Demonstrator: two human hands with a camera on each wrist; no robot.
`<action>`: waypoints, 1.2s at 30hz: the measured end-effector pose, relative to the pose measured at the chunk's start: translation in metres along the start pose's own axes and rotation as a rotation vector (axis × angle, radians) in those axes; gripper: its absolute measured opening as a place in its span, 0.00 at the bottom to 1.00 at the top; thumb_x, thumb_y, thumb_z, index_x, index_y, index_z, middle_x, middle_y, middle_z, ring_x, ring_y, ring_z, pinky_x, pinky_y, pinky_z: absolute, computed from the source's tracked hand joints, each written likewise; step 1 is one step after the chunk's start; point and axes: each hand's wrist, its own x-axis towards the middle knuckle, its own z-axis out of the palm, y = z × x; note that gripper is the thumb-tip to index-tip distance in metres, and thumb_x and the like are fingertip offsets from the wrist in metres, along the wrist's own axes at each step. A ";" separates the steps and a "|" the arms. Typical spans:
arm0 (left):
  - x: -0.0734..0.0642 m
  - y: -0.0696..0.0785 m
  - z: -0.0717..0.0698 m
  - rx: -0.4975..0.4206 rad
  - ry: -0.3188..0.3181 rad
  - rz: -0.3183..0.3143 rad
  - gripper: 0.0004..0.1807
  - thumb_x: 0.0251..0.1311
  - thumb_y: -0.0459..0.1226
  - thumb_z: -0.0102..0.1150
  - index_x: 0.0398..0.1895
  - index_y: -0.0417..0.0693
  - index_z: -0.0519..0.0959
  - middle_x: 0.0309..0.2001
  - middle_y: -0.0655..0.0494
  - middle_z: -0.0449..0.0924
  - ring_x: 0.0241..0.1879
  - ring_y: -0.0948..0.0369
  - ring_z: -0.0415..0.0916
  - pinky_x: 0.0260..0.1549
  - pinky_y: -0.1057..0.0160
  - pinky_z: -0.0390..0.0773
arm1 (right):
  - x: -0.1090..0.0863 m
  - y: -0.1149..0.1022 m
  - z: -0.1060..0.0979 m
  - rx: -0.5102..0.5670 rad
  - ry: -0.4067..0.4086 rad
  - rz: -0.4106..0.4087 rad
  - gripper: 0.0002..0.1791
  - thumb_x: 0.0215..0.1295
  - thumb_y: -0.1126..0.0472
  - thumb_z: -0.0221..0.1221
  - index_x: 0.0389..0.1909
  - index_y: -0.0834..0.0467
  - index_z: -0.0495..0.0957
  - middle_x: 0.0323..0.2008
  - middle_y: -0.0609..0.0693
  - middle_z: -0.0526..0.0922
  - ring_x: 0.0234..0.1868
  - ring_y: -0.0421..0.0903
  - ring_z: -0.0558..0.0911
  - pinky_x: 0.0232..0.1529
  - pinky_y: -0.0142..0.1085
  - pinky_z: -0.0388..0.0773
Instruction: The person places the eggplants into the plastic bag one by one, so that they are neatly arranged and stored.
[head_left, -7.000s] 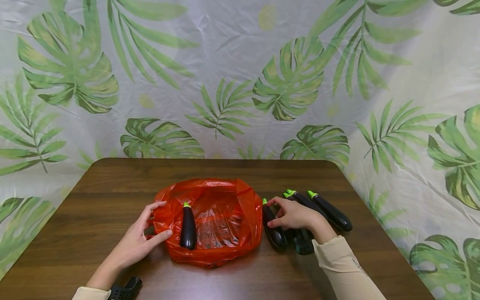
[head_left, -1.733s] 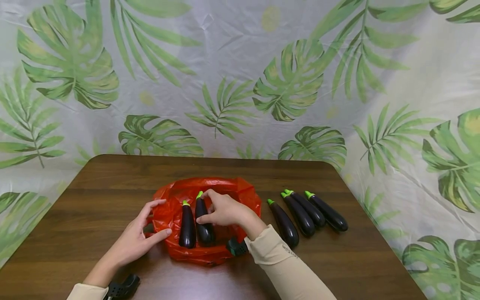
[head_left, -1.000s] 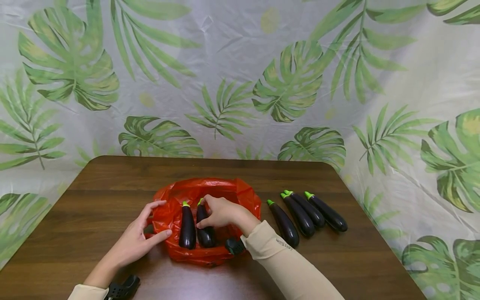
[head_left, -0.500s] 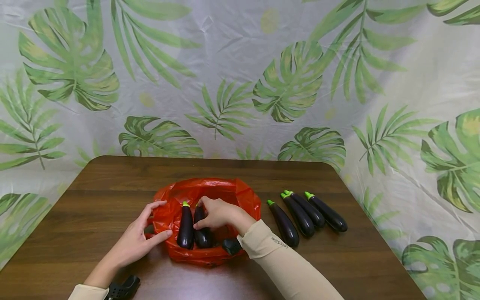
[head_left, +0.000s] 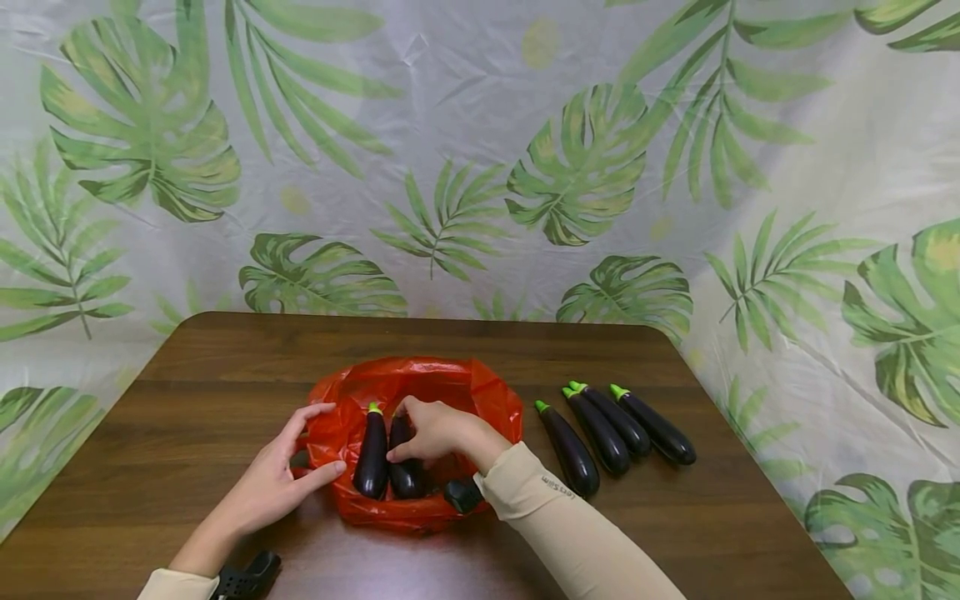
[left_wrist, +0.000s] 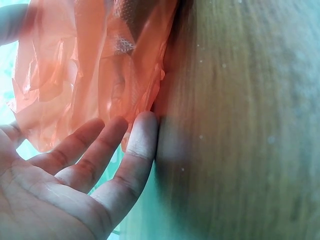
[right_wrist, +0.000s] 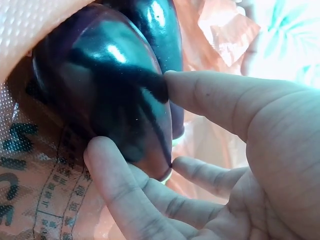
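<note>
Inside the open red plastic bag (head_left: pixel 495 400), two dark eggplants lie side by side. My right hand (head_left: pixel 438 429) reaches into the bag and holds the right-hand eggplant (head_left: pixel 407 477) between thumb and fingers; its green cap is mostly covered. In the right wrist view, this eggplant (right_wrist: pixel 105 85) fills the space between thumb and fingertips. The other eggplant (head_left: pixel 371 458), its green cap showing, leans close against it. My left hand (head_left: pixel 273 479) rests at the bag's left side with spread, loosely bent fingers. In the left wrist view, its fingertips (left_wrist: pixel 142 132) touch the bag's outer wall.
Several more eggplants (head_left: pixel 573 458) lie slanted on the wooden table (head_left: pixel 247 358) to the right of the bag, caps toward the back. A leaf-patterned cloth (head_left: pixel 450 208) hangs behind the table. A black wrist device (head_left: pixel 251 575) is on each wrist.
My right hand has brought an eggplant from the table at right into the bag, lowered it, and shifted it left against the first one. My left hand has stayed at the bag.
</note>
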 end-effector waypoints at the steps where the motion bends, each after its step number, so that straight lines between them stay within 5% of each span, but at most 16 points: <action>1: 0.000 0.000 0.000 0.000 0.000 0.002 0.39 0.70 0.43 0.71 0.79 0.50 0.62 0.66 0.42 0.78 0.65 0.36 0.80 0.52 0.61 0.83 | 0.000 0.000 0.000 0.003 0.000 0.001 0.31 0.68 0.53 0.74 0.65 0.55 0.70 0.41 0.53 0.82 0.28 0.45 0.87 0.37 0.34 0.85; 16: 0.000 0.000 0.000 -0.017 -0.005 0.002 0.40 0.69 0.43 0.72 0.79 0.50 0.62 0.66 0.41 0.78 0.65 0.34 0.79 0.47 0.65 0.84 | -0.004 0.001 0.000 0.018 0.013 0.028 0.34 0.68 0.52 0.74 0.67 0.56 0.67 0.40 0.53 0.81 0.29 0.47 0.89 0.38 0.36 0.86; 36: 0.001 0.001 0.000 0.020 0.010 0.015 0.39 0.69 0.44 0.72 0.78 0.50 0.63 0.64 0.44 0.80 0.63 0.39 0.81 0.53 0.59 0.84 | 0.000 0.004 0.002 0.067 0.019 0.021 0.35 0.67 0.54 0.74 0.68 0.55 0.67 0.43 0.55 0.80 0.30 0.48 0.88 0.36 0.37 0.88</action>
